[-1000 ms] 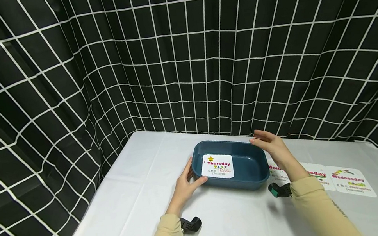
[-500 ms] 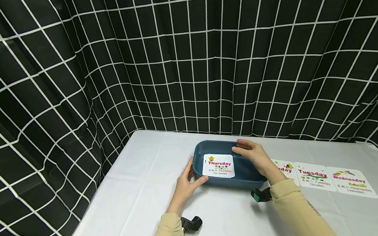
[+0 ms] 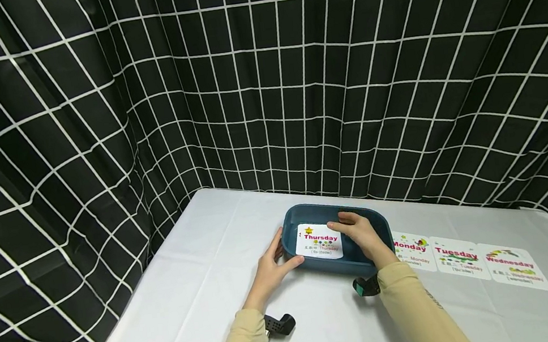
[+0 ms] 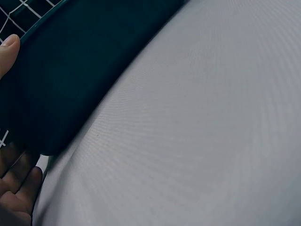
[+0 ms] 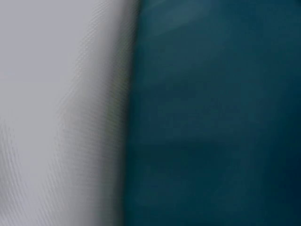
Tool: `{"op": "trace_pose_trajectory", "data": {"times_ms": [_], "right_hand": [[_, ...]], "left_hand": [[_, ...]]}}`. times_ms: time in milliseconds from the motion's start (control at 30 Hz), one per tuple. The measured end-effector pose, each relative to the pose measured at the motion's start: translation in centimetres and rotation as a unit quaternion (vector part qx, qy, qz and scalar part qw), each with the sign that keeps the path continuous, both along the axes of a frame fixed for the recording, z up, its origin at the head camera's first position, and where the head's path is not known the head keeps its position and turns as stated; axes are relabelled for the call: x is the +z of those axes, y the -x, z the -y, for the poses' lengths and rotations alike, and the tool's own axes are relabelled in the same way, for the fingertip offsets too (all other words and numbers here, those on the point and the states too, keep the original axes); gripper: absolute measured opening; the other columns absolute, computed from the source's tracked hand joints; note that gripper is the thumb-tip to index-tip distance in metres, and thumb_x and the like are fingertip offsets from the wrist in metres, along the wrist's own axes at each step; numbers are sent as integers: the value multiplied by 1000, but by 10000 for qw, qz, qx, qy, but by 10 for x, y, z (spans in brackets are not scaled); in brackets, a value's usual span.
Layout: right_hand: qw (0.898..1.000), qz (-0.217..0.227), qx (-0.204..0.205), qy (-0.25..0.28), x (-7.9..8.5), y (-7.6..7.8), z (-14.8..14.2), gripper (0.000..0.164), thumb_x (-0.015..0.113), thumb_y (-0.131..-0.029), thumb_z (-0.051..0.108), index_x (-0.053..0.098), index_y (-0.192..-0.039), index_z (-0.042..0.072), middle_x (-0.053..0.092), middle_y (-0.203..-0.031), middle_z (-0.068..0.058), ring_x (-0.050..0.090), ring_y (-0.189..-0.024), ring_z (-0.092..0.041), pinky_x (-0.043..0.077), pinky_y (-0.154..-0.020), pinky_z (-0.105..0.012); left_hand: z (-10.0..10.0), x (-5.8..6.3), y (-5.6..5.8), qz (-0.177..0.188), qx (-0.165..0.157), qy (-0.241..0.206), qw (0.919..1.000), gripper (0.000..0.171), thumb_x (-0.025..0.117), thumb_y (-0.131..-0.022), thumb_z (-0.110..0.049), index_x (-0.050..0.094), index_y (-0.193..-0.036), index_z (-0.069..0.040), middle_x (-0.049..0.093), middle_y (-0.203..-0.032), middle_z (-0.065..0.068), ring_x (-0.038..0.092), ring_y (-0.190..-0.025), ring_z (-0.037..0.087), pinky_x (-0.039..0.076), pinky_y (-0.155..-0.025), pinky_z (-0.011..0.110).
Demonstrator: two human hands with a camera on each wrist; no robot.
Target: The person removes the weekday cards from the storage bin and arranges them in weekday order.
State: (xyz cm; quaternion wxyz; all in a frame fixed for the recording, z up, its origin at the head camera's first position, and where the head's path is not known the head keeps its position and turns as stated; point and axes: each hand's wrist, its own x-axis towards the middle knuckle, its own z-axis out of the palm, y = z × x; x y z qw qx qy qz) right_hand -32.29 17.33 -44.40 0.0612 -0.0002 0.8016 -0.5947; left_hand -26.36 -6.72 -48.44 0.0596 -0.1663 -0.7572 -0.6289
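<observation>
A dark blue rectangular bin (image 3: 334,266) stands on the white-covered table, its long wall filling part of the left wrist view (image 4: 89,66). My left hand (image 3: 270,267) holds the bin's left end, thumb at the front rim and fingers along the outer side. Inside lies a white card reading "Thursday" (image 3: 320,243), with a yellow star at its top left. Over the bin's right half reaches my right hand (image 3: 363,239), its index fingertip right at the card's right edge. The right wrist view shows only the blurred bin wall (image 5: 207,113) and cloth, no fingers.
To the right of the bin, cards reading "Monday" (image 3: 414,251), "Tuesday" (image 3: 459,258) and "Wednesday" (image 3: 514,266) lie side by side in a row. The bin partly covers the Monday card in this view. A black curtain (image 3: 297,105) with white grid lines hangs behind the table.
My right hand has moved left from the bin's far right rim to inside the bin, close to the Thursday card. The left hand keeps its place on the bin.
</observation>
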Motion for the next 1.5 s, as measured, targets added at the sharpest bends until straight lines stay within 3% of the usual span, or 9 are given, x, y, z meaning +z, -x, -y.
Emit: {"op": "trace_pose_trajectory", "data": {"times_ms": [267,733,1067,1267,1500], "right_hand": [[9991,97,-186,-377,-4,5,2,76,69,-83,37,37,-137,-7,37,-137,-27,37,-125,-38,31,-104,-47],[9936,46,-110,-1122,-18,11,12,76,74,-79,27,36,-134,-12,39,-133,-31,36,-123,-41,35,-101,-50],[9824,-157,70,-1858,-21,12,13,73,77,-76,18,39,-129,-15,40,-125,-33,40,-115,-43,35,-98,-52],[9675,-524,170,-2469,-25,14,12,75,82,-69,21,45,-124,-15,41,-119,-31,38,-111,-42,34,-97,-51],[9615,-404,250,-2706,-27,14,12,78,84,-66,19,45,-126,-13,38,-121,-28,34,-112,-40,32,-97,-52]], "left_hand": [[-1,-1,1,4,-20,-33,10000,82,73,-81,-17,25,-146,-3,38,-139,24,38,-126,37,31,-104,48],[1,-2,1,-16,-19,-53,10000,82,73,-81,-17,24,-146,-1,36,-140,25,37,-126,38,30,-104,50],[1,-1,1,-16,-21,-67,10000,82,73,-81,-16,25,-146,-2,36,-140,24,36,-127,37,30,-104,49],[0,-1,1,-41,-72,-141,9999,82,74,-80,-15,25,-146,-4,37,-139,25,36,-126,38,29,-105,49],[0,-1,1,-85,-36,-130,9999,82,74,-80,-15,26,-146,-4,37,-139,25,37,-126,39,30,-104,50]]}}
